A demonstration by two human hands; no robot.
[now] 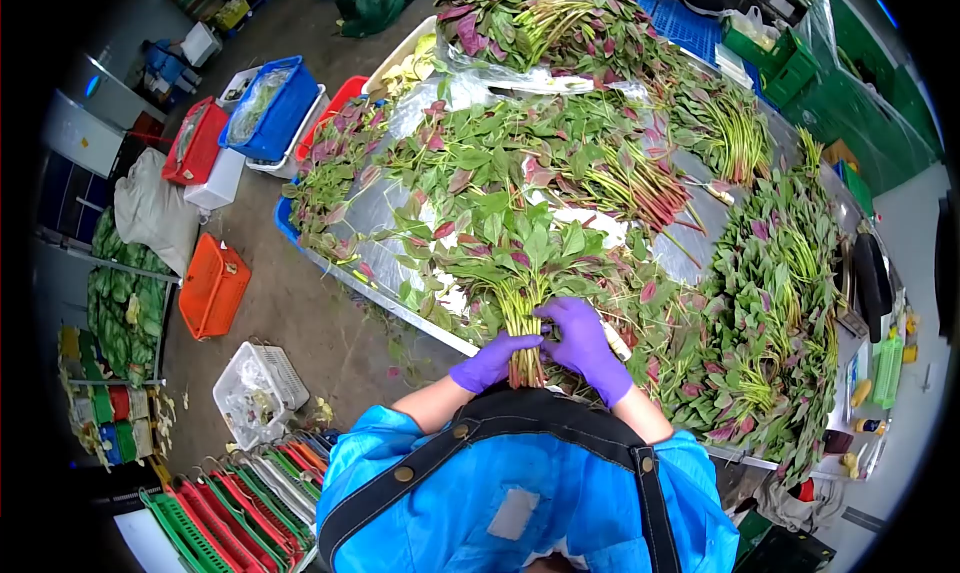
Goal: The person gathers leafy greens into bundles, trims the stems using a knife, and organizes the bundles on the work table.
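A bunch of amaranth greens (523, 318), green and purple leaves on pale stems, stands in front of my chest with its stem ends toward me. My left hand (495, 363), in a purple glove, is wrapped round the lower stems from the left. My right hand (585, 348), gloved the same, has its fingers curled against the stems from the right. Just beyond the right hand lies a pale stick-like object (616, 342), partly hidden. Loose amaranth (490, 158) covers the metal table (685, 258) ahead, with a pile of stems (640, 183) beyond my hands.
A big heap of amaranth (545, 23) lies at the far end, and a long row (770, 303) lines the right side. On the floor at left are an orange basket (213, 288), a white basket (260, 393), blue crate (268, 108) and stacked coloured crates (235, 508).
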